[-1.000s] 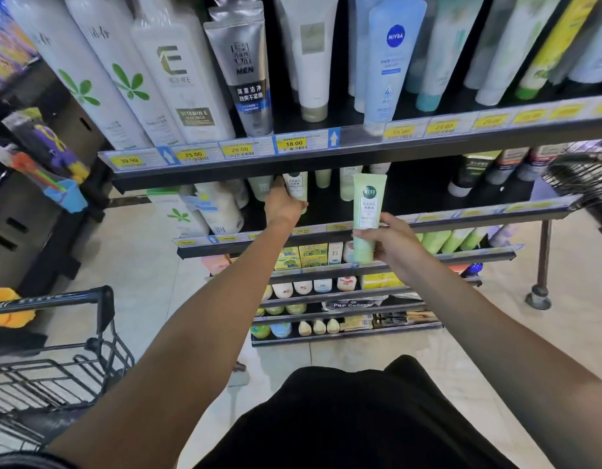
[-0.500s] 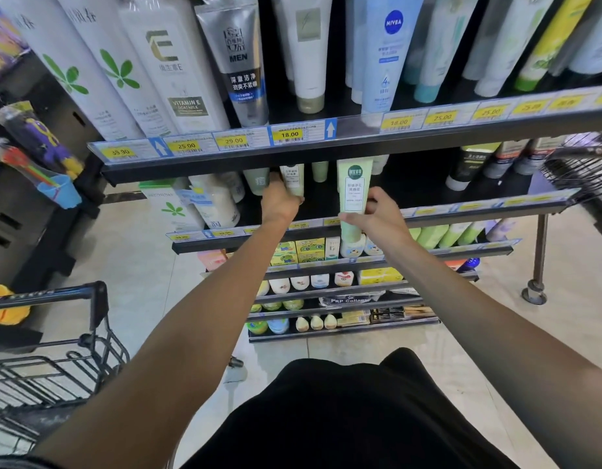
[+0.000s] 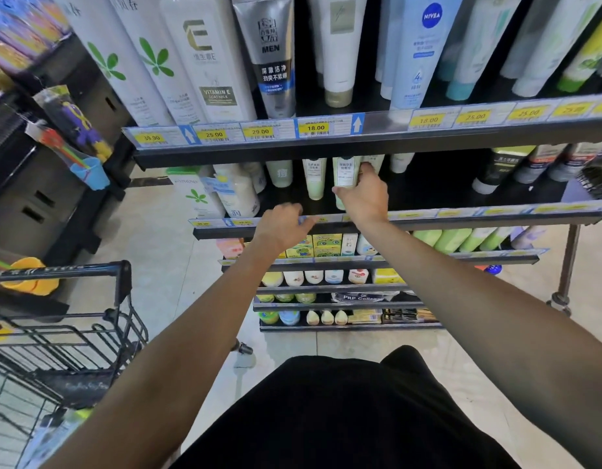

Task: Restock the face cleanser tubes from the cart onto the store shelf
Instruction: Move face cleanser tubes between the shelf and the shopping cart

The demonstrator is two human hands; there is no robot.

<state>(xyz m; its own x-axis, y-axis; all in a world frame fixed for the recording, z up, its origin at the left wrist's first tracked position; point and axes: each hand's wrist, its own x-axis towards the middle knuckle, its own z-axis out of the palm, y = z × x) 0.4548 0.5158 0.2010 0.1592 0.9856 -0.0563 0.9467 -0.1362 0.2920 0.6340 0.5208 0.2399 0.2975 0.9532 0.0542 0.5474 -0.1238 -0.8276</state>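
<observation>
My right hand [image 3: 363, 194] grips a pale green cleanser tube [image 3: 345, 174] that stands cap-down on the second shelf [image 3: 462, 214], its top hidden by the shelf above. A matching green tube [image 3: 314, 177] stands just left of it. My left hand [image 3: 282, 225] hovers at that shelf's front price rail, fingers loosely curled with nothing in them. The black wire cart [image 3: 72, 333] is at the lower left, with another tube [image 3: 55, 434] lying in it.
The top shelf [image 3: 377, 133] holds tall tubes behind yellow price tags and overhangs the second shelf. Lower shelves carry small boxes and bottles. A wire basket [image 3: 597, 177] juts in at right, beside a metal post [image 3: 568, 265]. Hanging toys [image 3: 76, 130] are at left.
My right hand pushed the green tube up and back onto the second shelf. My left hand drew back from the tubes to the shelf's front rail.
</observation>
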